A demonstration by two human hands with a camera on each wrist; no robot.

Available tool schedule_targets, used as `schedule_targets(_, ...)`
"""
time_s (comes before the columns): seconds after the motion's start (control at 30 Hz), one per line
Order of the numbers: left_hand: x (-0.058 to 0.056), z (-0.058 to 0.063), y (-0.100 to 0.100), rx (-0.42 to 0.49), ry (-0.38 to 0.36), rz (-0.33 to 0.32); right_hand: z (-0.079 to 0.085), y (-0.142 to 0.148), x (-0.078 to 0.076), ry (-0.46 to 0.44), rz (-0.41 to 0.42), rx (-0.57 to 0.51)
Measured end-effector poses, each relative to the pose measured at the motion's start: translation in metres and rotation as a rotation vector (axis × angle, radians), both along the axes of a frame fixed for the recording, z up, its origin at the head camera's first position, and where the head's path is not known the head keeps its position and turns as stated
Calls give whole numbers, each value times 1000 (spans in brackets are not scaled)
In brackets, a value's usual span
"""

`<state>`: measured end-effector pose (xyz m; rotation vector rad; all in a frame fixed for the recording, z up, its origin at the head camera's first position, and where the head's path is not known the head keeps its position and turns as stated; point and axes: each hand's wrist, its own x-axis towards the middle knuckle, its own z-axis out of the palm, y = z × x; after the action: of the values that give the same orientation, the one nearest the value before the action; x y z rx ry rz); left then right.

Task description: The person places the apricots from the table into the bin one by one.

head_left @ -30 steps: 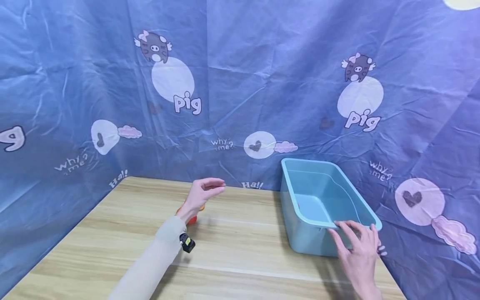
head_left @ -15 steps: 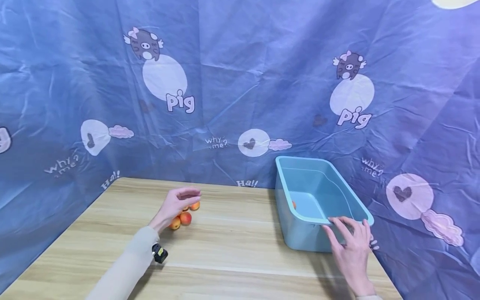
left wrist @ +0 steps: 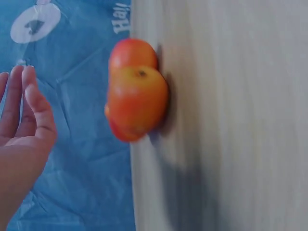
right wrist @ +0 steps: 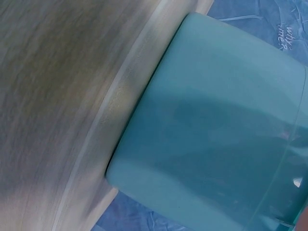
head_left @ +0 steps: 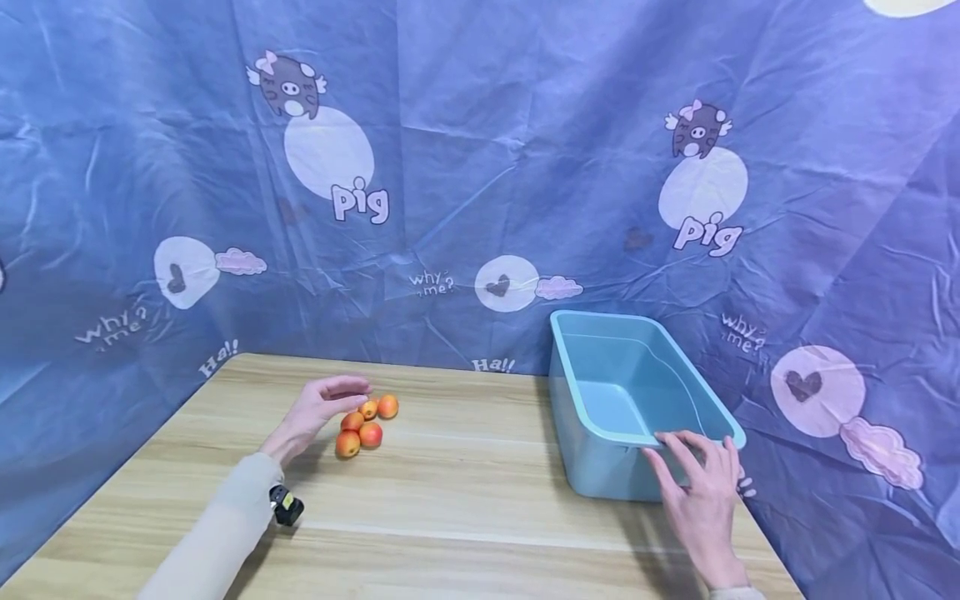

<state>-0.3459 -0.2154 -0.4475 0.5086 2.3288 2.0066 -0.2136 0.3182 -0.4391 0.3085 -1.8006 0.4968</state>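
Observation:
My left hand (head_left: 318, 408) hovers beside a cluster of several small orange-red fruits, apparently apricots (head_left: 371, 434), on the wooden table. Its fingers are loosely bent with nothing between them. In the left wrist view the apricots (left wrist: 137, 98) look smooth, one with a dark stem dimple, and the left hand (left wrist: 29, 120) is apart from them at the left. At the right, my right hand (head_left: 701, 496) pinches the near rim of a blue plastic bin (head_left: 600, 454), fingers over the edge and thumb outside. The right wrist view shows mostly the bin's wall (right wrist: 202, 125).
A light wooden table (head_left: 450, 508) bears the bin and the fruits. Behind it and at both sides hangs a blue cartoon cloth (head_left: 450, 167). A small black device (head_left: 286, 505) sits on the left wrist.
My left hand has moved left and slightly down, uncovering the apricots. Half a second ago an orange fruit showed inside the bin; now it is out of sight. The right hand keeps its hold.

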Motion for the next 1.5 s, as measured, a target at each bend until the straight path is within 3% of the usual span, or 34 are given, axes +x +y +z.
schedule_targets(0.17,-2,-9,-16,-66,-87,-22,-1,-1,0,-3,-2,0)
schedule_targets(0.33,0,-17,-32,-112,-155,-118,0,-1,0,-1,-4,3)
schedule_targets(0.5,3,-25,-40,-132,-129,-215,0,-1,-1,10,-9,5)
schedule_targets(0.77,3,-29,-38,-183,-70,-196,1,0,-1,14,-9,12)
schedule_targets(1.0,1,-30,-36,-227,-92,-243,0,-1,1,8,-13,16)
schedule_targets(1.37,8,-32,-41,-280,-95,-320,-1,2,-1,26,-4,16)
schedule_targets(1.5,10,-32,-44,-316,-131,-346,-1,3,0,23,0,15)
